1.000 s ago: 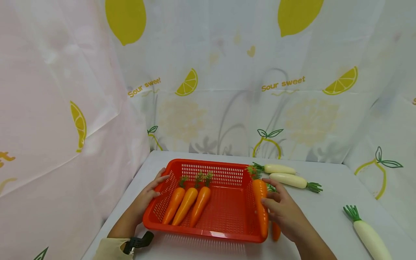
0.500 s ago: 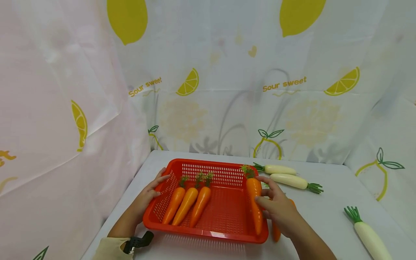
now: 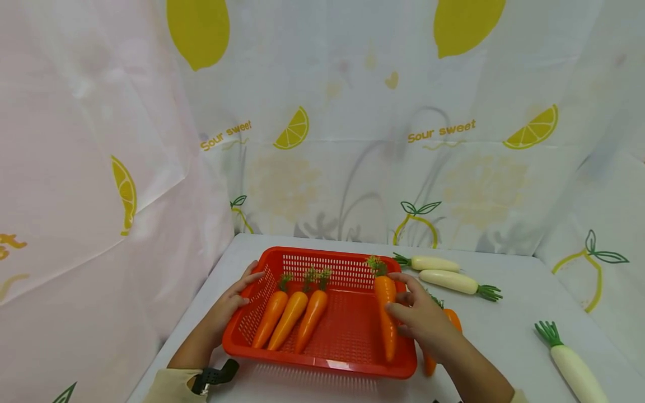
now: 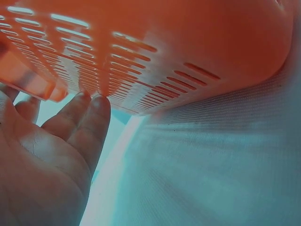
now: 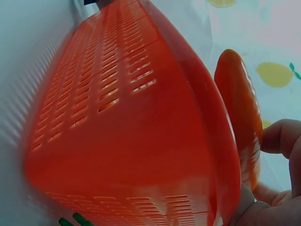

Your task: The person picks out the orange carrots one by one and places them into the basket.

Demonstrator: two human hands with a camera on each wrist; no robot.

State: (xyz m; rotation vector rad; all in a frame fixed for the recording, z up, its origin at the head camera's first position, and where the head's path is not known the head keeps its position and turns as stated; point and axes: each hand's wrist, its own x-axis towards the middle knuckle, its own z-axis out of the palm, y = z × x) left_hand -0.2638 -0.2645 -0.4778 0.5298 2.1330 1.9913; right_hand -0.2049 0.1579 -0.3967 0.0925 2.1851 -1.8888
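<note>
We see the carrot (image 3: 387,326) above the right side of the red basket (image 3: 312,361), pinched from its right by the right hand (image 3: 425,319). We judge this is the placing step; next calls for lowering, then letting go, apart from the 3 carrots (image 3: 288,323). The left hand (image 3: 224,309), fingers extended, touches the basket.

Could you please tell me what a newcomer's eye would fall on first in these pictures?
Probably the bright red basket on the white table, with three carrots lying side by side in its left part. Next comes the carrot that the right hand holds over the basket's right end. Three pale radishes with green tops also stand out, lying to the basket's right.
</note>
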